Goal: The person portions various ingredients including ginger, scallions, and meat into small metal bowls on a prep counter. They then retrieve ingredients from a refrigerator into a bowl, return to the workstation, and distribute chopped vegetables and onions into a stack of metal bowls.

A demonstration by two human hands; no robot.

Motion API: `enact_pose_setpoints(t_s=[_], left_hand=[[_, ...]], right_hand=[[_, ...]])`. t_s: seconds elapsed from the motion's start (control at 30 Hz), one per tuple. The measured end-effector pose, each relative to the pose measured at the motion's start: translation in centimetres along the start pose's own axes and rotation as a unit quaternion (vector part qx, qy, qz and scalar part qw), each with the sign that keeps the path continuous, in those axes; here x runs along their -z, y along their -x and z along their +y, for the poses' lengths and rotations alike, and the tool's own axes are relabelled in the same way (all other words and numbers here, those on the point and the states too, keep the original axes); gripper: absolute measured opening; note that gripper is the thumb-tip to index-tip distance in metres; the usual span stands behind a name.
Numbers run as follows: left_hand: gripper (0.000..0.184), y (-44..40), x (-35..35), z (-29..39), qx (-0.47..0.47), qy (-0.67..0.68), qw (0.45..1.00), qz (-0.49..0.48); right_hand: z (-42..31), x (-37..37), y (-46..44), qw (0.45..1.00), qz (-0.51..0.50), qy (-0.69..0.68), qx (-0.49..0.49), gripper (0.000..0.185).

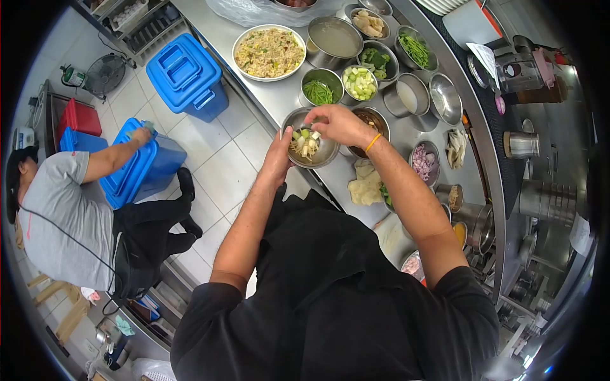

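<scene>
My left hand (276, 155) grips the rim of a steel bowl (327, 152), thumb along its near side. Inside the bowl lie chopped pale-green and white vegetable pieces (305, 136) and thin yellowish strips (304, 150). Over the bowl's right side is my right hand (343, 125), a yellow band on its wrist. Its fingers are pinched together just above the pieces; what sits between the fingertips is too small to make out. Just beyond the bowl stand a container of green cut vegetables (319, 93) and a bowl of chopped pale-green stalks (359, 84). Partly behind my right wrist is a dark-filled steel bowl (379, 120).
A large bowl of fried rice (269, 53) and a steel pot of cloudy liquid (335, 37) stand on the steel counter. Chopped purple onion (424, 162) and a cloth (366, 183) lie to the right. At left, a person (70, 216) touches a blue lidded bin (143, 162); another blue bin (186, 75) stands nearby.
</scene>
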State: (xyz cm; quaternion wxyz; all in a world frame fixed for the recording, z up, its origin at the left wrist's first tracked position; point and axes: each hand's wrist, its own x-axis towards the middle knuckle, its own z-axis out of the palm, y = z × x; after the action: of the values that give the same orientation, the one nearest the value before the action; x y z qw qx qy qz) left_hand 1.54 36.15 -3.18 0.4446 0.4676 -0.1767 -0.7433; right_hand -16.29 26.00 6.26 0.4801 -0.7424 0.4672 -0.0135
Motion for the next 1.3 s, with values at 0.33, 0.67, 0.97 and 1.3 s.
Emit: enact_pose_setpoints(t_s=[0.33,0.67,0.97,1.3], left_hand=[[0.059,0.5,1.1,0.3,-0.033,0.057,0.997,-0.027],[0.073,3.9,-2.6,3.9,-0.034,-0.012,0.990,-0.134],[0.052,3.4,2.4,2.3,0.023,-0.248,0.967,-0.061],[0.049,1.7,-4.5,-3.4,-0.069,-0.461,0.821,-0.329]], right_hand=[[3.0,2.4,2.0,0.981,0.184,0.065,0.004,0.024],[4.7,2.8,9.9,0.950,0.211,-0.195,-0.121,0.034],[27.6,14.2,22.8,0.676,0.631,-0.199,-0.323,0.028],[41.0,13.7,27.0,0.549,0.588,-0.417,-0.423,0.020]])
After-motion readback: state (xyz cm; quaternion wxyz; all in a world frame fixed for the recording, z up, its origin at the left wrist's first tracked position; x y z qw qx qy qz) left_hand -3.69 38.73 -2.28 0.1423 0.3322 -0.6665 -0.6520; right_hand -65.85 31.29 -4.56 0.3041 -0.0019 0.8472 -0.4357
